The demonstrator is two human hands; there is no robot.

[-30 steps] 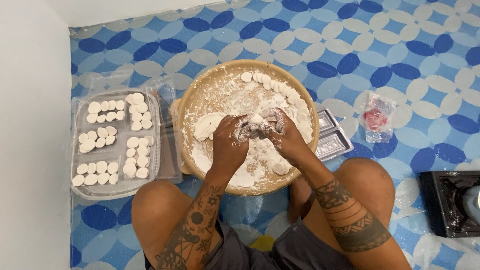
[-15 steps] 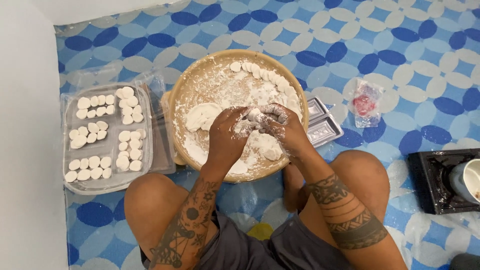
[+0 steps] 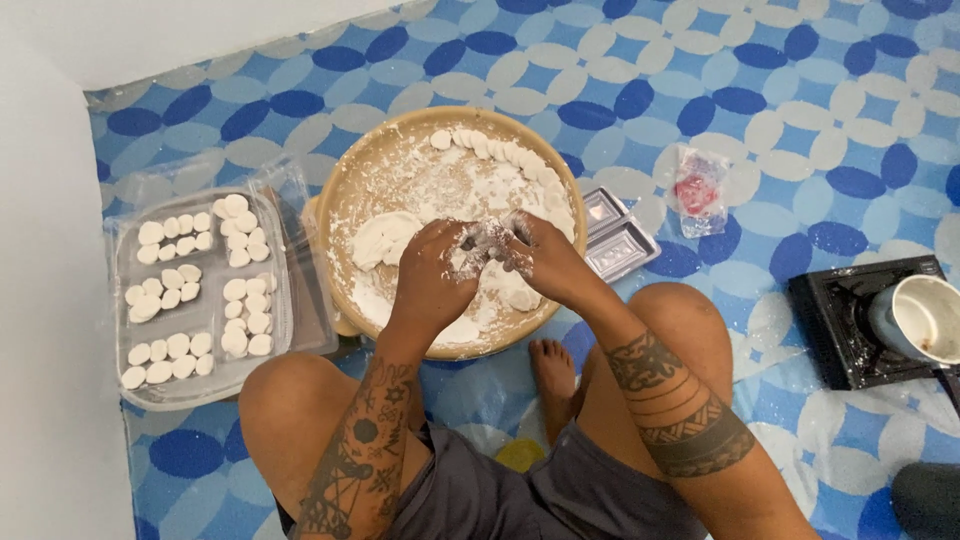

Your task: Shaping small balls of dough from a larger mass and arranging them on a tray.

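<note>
The person sits cross-legged on the floor [image 3: 800, 120], knees wide, a bare foot [image 3: 552, 370] tucked between them. Just beyond the knees, the left hand [image 3: 432, 275] and right hand [image 3: 545, 262] meet over a round wooden tray [image 3: 345, 200] dusted with flour. The fingers of both hands are floury and pinched together on a small piece of dough [image 3: 488, 238], held just above the tray's middle. A larger lump of dough [image 3: 383, 238] lies in the tray beside the left hand, so there looks to be plenty left to shape. Along the tray's far rim runs a curved row of finished white pieces [image 3: 505, 152]. To the left, a clear plastic box [image 3: 215, 375] already holds several neat groups of pieces. To the right of the tray lies a metal mould [image 3: 615, 238], farther off a small plastic bag [image 3: 698, 190], and at the right edge a pot [image 3: 925, 318] on a black stove [image 3: 835, 320].
</note>
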